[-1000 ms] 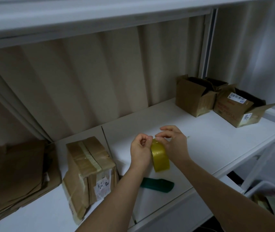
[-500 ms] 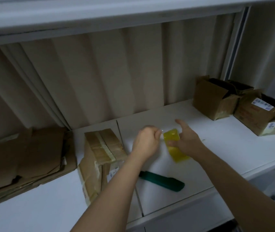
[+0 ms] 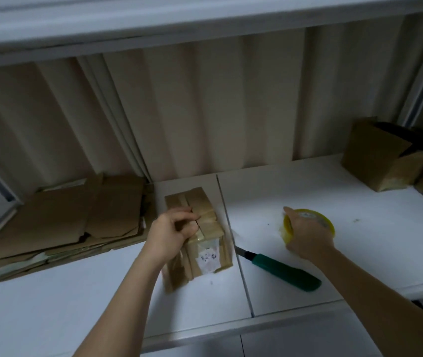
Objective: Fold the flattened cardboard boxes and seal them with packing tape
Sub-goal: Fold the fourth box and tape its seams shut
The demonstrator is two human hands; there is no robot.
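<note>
A small taped cardboard box (image 3: 206,215) with a white label stands on the white shelf (image 3: 308,197). My left hand (image 3: 173,229) lies over the box's near top edge with its fingers curled on it. To the right, my right hand (image 3: 305,234) grips a yellow roll of packing tape (image 3: 318,220), held low over the shelf and tilted nearly flat. A stack of flattened cardboard boxes (image 3: 60,217) lies at the left of the shelf.
A green-handled utility knife (image 3: 282,270) lies on the shelf between my hands, blade toward the box. Two open cardboard boxes (image 3: 375,155) stand at the far right. A ribbed beige wall backs the shelf, and another shelf board runs overhead.
My hands have parted from the tape roll held between them. The left hand moved left onto the taped box. The right hand carried the roll right and down, tipping it flat. The camera turned left.
</note>
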